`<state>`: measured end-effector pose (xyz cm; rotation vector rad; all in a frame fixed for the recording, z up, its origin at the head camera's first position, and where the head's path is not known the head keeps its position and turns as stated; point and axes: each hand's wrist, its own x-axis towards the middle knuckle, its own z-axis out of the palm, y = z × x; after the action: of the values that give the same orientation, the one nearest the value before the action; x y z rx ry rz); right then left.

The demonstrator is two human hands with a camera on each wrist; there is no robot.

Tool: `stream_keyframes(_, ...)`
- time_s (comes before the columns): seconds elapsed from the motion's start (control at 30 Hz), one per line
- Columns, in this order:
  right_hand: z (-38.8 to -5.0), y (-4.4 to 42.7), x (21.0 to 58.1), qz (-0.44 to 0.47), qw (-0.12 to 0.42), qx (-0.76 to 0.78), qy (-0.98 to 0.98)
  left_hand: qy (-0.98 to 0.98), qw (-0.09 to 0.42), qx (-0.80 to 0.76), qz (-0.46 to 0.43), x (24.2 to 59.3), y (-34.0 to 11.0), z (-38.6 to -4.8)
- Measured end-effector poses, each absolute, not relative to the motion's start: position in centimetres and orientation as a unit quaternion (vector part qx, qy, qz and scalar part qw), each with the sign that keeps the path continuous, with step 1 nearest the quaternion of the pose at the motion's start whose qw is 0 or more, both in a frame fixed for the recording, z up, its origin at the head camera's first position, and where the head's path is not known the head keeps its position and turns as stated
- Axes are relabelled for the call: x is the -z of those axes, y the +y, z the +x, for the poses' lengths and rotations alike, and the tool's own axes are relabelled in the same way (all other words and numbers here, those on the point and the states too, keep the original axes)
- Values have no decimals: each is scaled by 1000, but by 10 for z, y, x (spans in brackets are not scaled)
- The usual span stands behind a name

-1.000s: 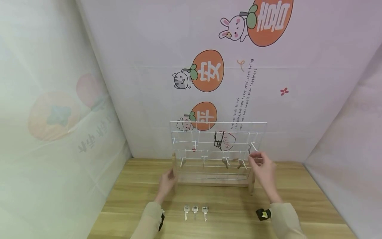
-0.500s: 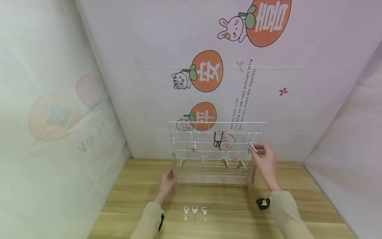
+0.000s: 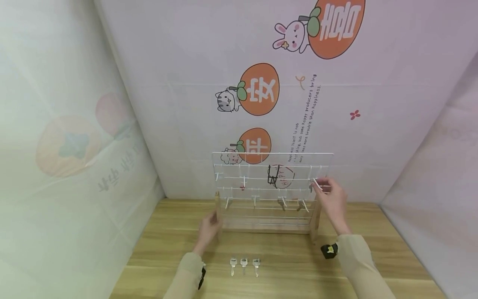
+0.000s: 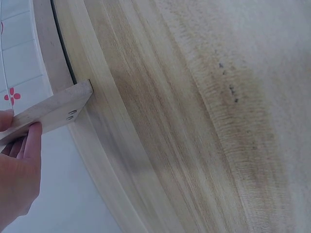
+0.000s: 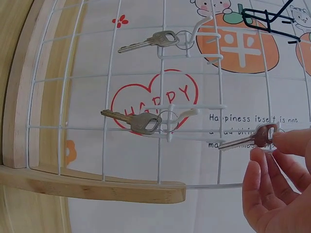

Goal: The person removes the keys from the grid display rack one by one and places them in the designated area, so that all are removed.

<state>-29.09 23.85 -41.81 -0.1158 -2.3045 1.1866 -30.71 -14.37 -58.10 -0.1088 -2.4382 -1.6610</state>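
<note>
A white wire grid rack [image 3: 272,153] on a wooden stand rises from the table. My left hand [image 3: 210,228] grips the stand's left wooden foot [image 4: 58,108], thumb on one side and fingers on the other. At the upper right hook, my right hand [image 3: 333,202] pinches a metal key [image 5: 265,136] by its head; the blade points away from the fingers. Whether that key's ring sits on the hook is hidden by the hand. In the right wrist view, one key [image 5: 146,124] and another key [image 5: 167,39] hang by rings from white hooks.
On the table [image 3: 291,274] before the rack, a left key [image 3: 233,262], a middle key [image 3: 244,262] and a right key [image 3: 256,263] lie in a row. A black wire holder [image 3: 273,179] is fixed to the grid. Printed cloth hangs behind and at the sides.
My right hand has moved slightly up and inward to the upper right hook with the key, then stayed nearly still. The left hand has kept its place on the stand.
</note>
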Motion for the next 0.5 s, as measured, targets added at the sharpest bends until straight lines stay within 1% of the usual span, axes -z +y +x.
stream_keyframes(0.5, -296, 244, 419, -43, 283, -419, -862, -823, 104, 557, -36, 585, -144, -310)
